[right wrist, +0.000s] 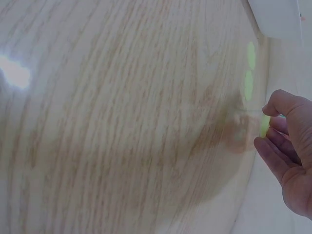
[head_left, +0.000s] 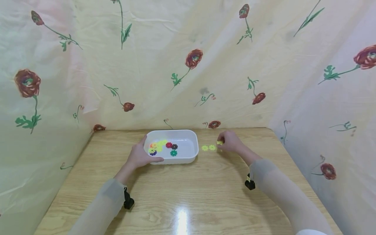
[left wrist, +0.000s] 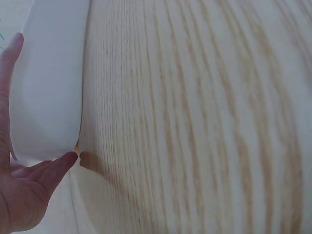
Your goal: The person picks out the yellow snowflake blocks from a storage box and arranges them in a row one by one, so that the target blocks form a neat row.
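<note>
Sleeves (head_left: 97,209) lay nearest our head camera, over the table (head_left: 182,186). At left, our left hand (head_left: 137,156) gripped the tub (head_left: 179,161) by its left end, thumb along the near wall. Inside, we noted yellow discs (head_left: 159,146) clustered left, then a red disc (head_left: 168,145), a dark disc (head_left: 174,147) and a green disc (head_left: 173,153) nearer the middle. Right of the tub, a yellow pair (head_left: 212,147) lay side by side. Farther right, our right hand (head_left: 231,142) pinched another yellow disc (right wrist: 264,126), just beside that pair.

two pieces (head_left: 204,148) on table (head_left: 211,189), right of tray (head_left: 185,146)
</note>
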`<state>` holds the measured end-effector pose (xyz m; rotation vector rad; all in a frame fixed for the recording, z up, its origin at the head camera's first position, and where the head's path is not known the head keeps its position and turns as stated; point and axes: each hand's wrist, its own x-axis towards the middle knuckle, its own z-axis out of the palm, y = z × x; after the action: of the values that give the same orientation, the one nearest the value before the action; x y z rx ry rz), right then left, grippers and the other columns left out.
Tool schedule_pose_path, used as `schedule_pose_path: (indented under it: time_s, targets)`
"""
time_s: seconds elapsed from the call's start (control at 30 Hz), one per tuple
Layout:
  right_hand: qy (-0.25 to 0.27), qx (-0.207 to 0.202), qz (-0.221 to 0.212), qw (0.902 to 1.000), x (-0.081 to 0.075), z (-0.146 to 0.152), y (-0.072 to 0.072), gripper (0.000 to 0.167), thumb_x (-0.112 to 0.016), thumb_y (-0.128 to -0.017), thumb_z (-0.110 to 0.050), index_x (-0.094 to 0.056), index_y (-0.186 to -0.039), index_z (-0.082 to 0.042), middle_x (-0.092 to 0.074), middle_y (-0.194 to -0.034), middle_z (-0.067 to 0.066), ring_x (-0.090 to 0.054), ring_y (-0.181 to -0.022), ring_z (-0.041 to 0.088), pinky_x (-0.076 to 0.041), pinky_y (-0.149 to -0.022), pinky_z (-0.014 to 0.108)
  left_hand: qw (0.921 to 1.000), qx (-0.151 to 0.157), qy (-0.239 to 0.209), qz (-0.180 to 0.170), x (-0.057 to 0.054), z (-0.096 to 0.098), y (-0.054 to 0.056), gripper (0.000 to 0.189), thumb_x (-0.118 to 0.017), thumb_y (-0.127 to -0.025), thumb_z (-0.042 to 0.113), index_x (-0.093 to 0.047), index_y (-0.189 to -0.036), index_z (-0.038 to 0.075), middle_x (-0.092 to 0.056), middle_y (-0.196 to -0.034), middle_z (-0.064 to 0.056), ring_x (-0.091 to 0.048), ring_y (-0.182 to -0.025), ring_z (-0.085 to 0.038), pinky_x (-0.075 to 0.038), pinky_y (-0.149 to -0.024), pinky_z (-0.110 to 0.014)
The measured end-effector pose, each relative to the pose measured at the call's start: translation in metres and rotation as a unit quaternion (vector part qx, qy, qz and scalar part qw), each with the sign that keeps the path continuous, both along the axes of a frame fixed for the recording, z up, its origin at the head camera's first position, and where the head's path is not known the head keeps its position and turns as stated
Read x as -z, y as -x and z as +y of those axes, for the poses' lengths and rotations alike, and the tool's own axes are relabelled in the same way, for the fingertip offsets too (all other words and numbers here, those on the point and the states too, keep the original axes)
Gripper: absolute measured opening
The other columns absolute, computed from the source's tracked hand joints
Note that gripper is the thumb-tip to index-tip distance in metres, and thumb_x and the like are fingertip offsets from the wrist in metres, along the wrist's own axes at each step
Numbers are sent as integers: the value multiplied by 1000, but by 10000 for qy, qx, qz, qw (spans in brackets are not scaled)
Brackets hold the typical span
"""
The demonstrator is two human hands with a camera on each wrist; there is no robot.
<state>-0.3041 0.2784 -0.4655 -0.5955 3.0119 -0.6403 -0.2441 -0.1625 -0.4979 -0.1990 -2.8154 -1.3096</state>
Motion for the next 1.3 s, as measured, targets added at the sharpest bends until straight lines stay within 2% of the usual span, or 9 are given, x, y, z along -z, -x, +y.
schedule_pose_path:
  time_s: [0.23,0.47,0.7,0.87,1.3]
  targets:
    - [-70,-12,-5,10000,5,3,0,20,-84,-81,-10,-77,-97,1,-73,-86,10,-64,-79,20,-57,-78,40,10000,-3,46,-36,0,0,-1,135,-100,-67,50,-22,-170,10,-57,-150,-19,-58,-123,-34,-51,-111,-55]
    - [-79,19,-214,9997,10,3,0,18,-83,-82,-9,-77,-97,0,-72,-87,10,-63,-80,19,-57,-79,40,10000,19,21,7,1,-1,0,134,-100,-67,49,-24,-169,10,-60,-147,-18,-60,-120,-33,-52,-109,-54]
    - [-127,-141,-96,9998,14,-1,-1,15,-80,-80,-7,-77,-93,1,-72,-83,9,-62,-77,19,-56,-76,39,10000,9,-1,-15,1,-2,-1,134,-100,-67,50,-23,-170,12,-59,-148,-17,-59,-122,-33,-51,-110,-55]
    - [-267,-106,1,9996,17,-2,0,14,-80,-79,-7,-76,-91,0,-71,-82,8,-63,-77,18,-56,-77,39,10000,3,-6,9,1,-2,-1,135,-101,-66,50,-23,-170,13,-59,-147,-17,-60,-121,-34,-52,-110,-54]
    - [-443,-33,-121,9989,17,-2,0,17,-80,-77,-8,-77,-92,-2,-73,-86,7,-64,-80,19,-58,-81,41,10000,-40,17,-30,2,-1,0,136,-100,-67,49,-22,-170,9,-57,-149,-20,-58,-123,-35,-50,-111,-56]
